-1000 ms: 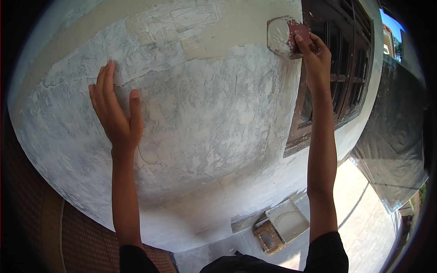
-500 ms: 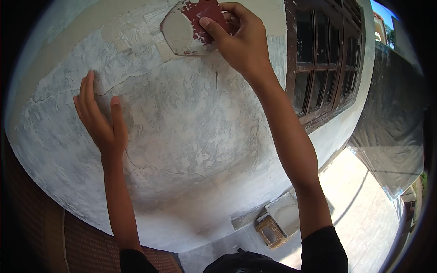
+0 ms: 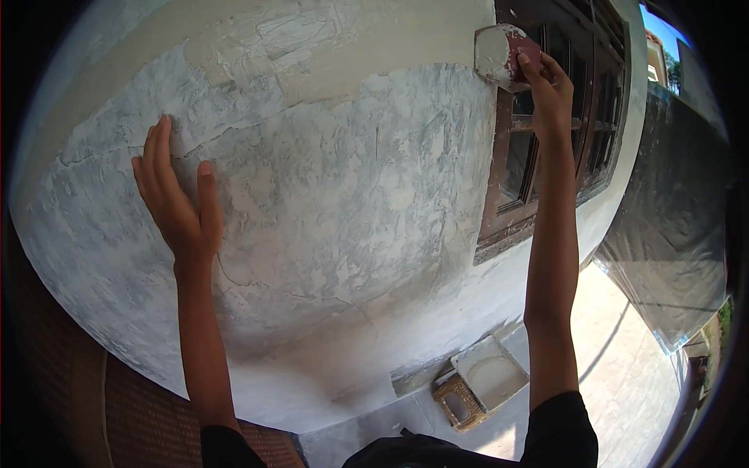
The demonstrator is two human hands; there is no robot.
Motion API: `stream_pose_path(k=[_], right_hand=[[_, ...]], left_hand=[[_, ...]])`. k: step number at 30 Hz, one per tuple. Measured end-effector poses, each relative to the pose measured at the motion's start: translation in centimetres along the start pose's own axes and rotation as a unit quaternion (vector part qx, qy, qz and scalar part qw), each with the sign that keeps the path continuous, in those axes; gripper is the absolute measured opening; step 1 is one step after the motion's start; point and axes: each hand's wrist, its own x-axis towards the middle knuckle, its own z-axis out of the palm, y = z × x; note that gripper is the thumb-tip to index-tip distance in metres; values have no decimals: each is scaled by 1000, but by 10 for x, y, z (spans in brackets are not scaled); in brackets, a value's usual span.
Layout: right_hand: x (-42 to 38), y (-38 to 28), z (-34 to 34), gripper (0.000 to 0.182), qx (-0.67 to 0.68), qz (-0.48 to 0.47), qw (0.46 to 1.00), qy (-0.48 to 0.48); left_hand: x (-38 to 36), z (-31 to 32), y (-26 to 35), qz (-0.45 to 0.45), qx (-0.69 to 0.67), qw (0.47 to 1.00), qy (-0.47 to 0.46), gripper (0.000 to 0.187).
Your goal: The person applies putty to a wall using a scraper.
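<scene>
My right hand [image 3: 552, 97] grips a dark red putty spreader [image 3: 496, 56] whose face carries a thick layer of pale putty. The spreader is up at the edge of the brown window frame [image 3: 488, 226], where it overlaps the wall's border; whether it touches cannot be told. My left hand [image 3: 181, 207] lies open against the wall [image 3: 328, 195], fingers up and thumb apart. Rough grey-white patches cover much of that wall, with a cream band above and thin cracks running across it.
Low at the wall's foot are a square tray [image 3: 511, 380] with pale material in it and a worn brown container [image 3: 460, 405]. A dark plastic sheet [image 3: 663, 210] hangs at the right. Brown tiling [image 3: 148, 413] shows at lower left.
My right hand has carried the putty spreader rightward from the upper wall to the window frame. My left hand stays at nearly the same place on the wall.
</scene>
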Motion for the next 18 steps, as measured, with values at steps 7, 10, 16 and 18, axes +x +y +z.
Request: stream_pose_path(k=[7,10,16,18], right_hand=[[-39,-53,70,40,123,-58,989,-58],[-64,-88,118,42,116,-71,984,-119],[-50,-75,130,43,78,-70,987,-119],[-41,-65,106,43,41,-48,995,-76]], left_hand=[[1,-1,2,-9,4,1000,-15,57],[0,-1,3,-14,3,1000,-17,57],[2,-2,2,-12,-7,1000,-16,56],[1,-3,1,-13,-7,1000,-17,56]])
